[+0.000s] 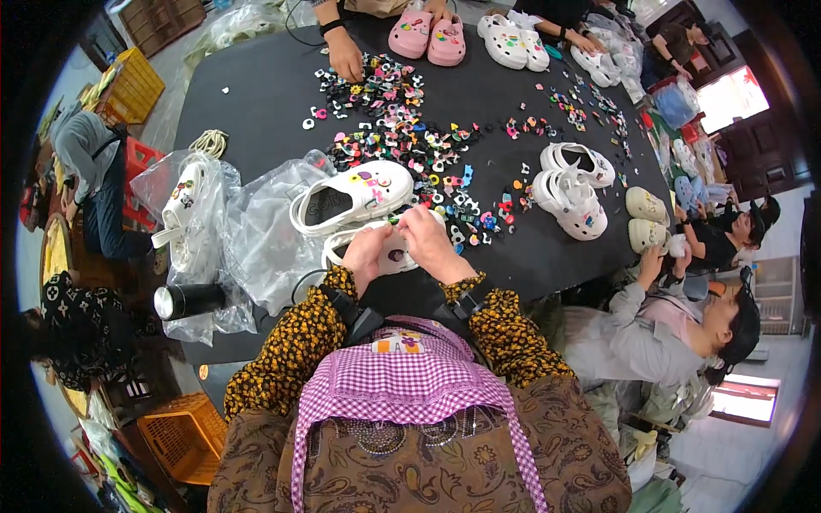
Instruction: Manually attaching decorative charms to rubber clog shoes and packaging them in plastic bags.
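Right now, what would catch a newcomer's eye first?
Probably the colourful small charms strewn over the middle of the black table. Then the two white clogs at front centre, where the left hand and right hand meet over the nearer one. At the far edge, the pink clogs stand out.

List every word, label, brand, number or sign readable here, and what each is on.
Wording isn't copied here.
Apron patch: blocky letter-like shapes.
Top: sparkling lettering, partly covered.
Clog insole: faint marking, too blurred.
Clear bag: faint print, too small.
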The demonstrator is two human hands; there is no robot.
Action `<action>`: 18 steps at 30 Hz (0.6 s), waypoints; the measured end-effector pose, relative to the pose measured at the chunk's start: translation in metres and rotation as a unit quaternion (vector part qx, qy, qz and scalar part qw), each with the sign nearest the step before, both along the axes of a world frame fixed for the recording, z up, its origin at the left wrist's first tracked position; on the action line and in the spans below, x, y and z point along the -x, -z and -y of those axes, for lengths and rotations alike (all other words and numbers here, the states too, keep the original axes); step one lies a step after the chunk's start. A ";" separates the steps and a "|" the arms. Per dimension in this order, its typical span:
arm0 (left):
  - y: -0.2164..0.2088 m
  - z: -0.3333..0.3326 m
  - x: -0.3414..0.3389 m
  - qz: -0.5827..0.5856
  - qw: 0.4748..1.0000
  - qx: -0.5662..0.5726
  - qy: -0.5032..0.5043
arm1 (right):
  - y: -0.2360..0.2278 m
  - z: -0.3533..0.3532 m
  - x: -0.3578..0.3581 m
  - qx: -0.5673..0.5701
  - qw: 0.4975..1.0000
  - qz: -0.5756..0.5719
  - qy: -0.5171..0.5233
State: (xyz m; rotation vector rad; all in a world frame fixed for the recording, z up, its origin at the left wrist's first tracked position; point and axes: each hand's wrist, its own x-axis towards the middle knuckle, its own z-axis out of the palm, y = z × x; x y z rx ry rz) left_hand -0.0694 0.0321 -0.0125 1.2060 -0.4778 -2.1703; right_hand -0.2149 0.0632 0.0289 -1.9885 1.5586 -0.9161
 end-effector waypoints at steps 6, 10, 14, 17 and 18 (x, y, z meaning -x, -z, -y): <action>-0.013 -0.001 0.000 -0.012 1.000 -0.008 -0.006 | 0.004 -0.001 0.000 0.044 0.999 -0.027 0.006; -0.018 -0.001 -0.002 -0.025 1.000 -0.011 0.014 | 0.005 0.011 0.009 -0.033 0.999 0.030 0.007; -0.021 -0.005 -0.004 -0.046 0.999 0.001 0.024 | 0.009 0.013 0.006 -0.038 0.999 0.012 0.027; -0.021 -0.006 -0.005 -0.049 0.999 0.006 0.024 | 0.009 0.013 -0.007 -0.028 0.995 -0.063 0.074; -0.021 -0.006 -0.005 -0.053 0.998 0.009 0.028 | 0.008 0.014 -0.011 -0.041 0.989 -0.105 0.097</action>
